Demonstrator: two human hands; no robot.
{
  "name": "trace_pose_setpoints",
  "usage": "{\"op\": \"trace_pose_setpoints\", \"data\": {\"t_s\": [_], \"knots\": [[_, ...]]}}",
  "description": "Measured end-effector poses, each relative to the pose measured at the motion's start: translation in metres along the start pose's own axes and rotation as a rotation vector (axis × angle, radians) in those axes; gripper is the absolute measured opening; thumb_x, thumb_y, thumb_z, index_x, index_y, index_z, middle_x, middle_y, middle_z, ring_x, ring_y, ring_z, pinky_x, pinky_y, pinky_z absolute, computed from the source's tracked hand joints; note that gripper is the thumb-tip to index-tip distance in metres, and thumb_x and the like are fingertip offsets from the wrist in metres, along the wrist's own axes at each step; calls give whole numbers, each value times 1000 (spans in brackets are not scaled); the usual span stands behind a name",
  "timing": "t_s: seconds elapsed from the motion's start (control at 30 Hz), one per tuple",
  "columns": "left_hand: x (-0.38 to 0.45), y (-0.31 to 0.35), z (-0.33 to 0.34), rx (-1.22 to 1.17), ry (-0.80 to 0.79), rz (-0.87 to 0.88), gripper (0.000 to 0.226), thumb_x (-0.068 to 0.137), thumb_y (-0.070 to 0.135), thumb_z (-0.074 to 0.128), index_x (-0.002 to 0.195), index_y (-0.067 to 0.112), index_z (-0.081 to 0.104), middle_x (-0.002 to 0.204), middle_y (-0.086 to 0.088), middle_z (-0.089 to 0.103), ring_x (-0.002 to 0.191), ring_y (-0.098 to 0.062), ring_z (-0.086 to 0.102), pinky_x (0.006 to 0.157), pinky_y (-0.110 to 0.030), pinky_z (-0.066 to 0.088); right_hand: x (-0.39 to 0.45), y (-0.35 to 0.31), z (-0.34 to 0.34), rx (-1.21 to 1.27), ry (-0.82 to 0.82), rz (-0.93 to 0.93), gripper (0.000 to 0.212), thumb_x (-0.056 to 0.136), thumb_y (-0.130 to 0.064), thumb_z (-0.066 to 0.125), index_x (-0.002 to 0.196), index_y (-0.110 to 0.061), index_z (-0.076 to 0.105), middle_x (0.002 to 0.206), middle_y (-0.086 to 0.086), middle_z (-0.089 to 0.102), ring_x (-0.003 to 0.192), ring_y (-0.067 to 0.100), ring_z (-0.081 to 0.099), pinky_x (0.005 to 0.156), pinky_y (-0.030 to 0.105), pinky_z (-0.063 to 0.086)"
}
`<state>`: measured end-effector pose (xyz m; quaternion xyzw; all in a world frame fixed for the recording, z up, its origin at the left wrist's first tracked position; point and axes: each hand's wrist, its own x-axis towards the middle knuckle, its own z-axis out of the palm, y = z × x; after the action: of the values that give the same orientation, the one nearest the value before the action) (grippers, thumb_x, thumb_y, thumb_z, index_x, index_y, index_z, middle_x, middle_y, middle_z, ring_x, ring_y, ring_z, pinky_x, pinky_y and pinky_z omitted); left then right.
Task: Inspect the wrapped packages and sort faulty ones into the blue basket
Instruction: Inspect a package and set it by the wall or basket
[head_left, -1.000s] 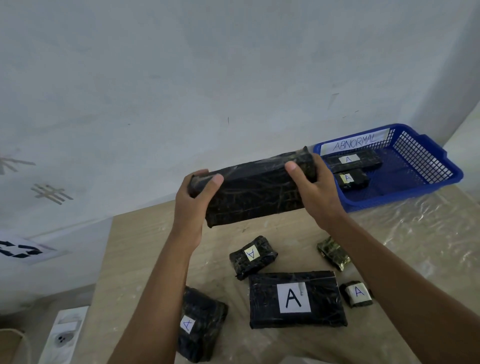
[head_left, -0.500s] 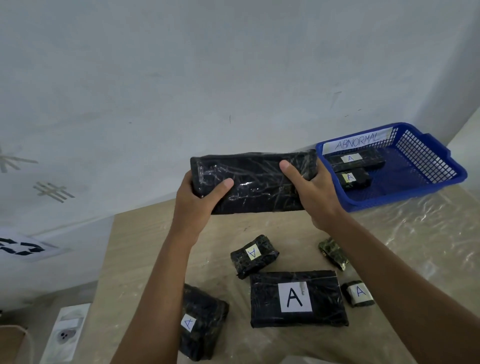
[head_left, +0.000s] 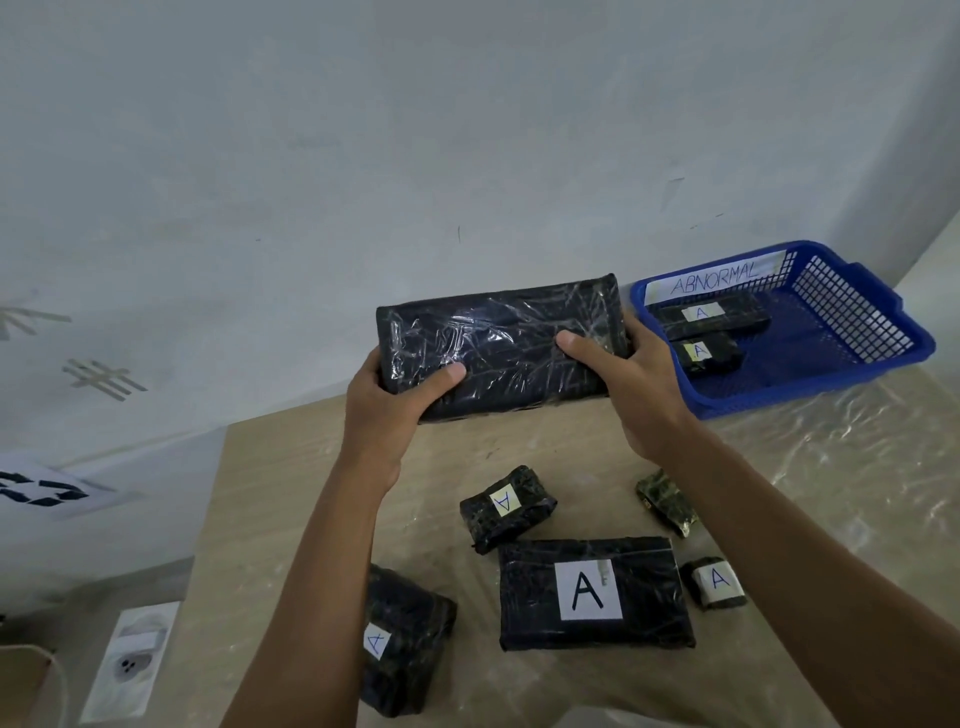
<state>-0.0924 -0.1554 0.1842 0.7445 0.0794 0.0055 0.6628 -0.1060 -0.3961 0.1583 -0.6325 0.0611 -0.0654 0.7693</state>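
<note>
A long black film-wrapped package (head_left: 501, 345) is held up above the table, its broad face toward me with no label showing. My left hand (head_left: 387, 410) grips its left end, thumb on the front. My right hand (head_left: 631, 387) grips its right end the same way. The blue basket (head_left: 852, 332), marked ABNORMAL, stands at the back right and holds two labelled black packages (head_left: 711, 317). On the table lie a large flat package with an A label (head_left: 592, 592), a small one (head_left: 506, 506), another at the left (head_left: 402, 639), a tiny labelled one (head_left: 717, 582) and a greenish one (head_left: 665, 501).
The wooden table (head_left: 270, 519) is covered in clear film and butts against a pale wall. Its left edge drops to the floor, where a white sheet (head_left: 130, 660) and a printed paper (head_left: 41, 491) lie.
The held package has been rotated from a tilted edge-on pose until its broad front face points at me. Both hands stay on its ends.
</note>
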Motion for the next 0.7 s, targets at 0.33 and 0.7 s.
{"op": "trace_pose_setpoints", "data": {"t_s": [0.33,0.7], "knots": [[0,1,-3,-11,-79,-42,56,69,26,92,120,19,71,114,2,78,109,-18,72,99,-38,55,-1,7,1,30,-6,15,39,94,-18,74,132,-14,63,118,3,76,114,23,71,106,50,54],[2,29,-14,-140,-201,-391,44,67,23,84,107,5,75,105,-9,77,90,-18,73,89,-31,58,-7,5,-10,-590,-80,-674,73,89,-45,73,148,-7,51,164,12,36,159,28,19,126,58,23]]}}
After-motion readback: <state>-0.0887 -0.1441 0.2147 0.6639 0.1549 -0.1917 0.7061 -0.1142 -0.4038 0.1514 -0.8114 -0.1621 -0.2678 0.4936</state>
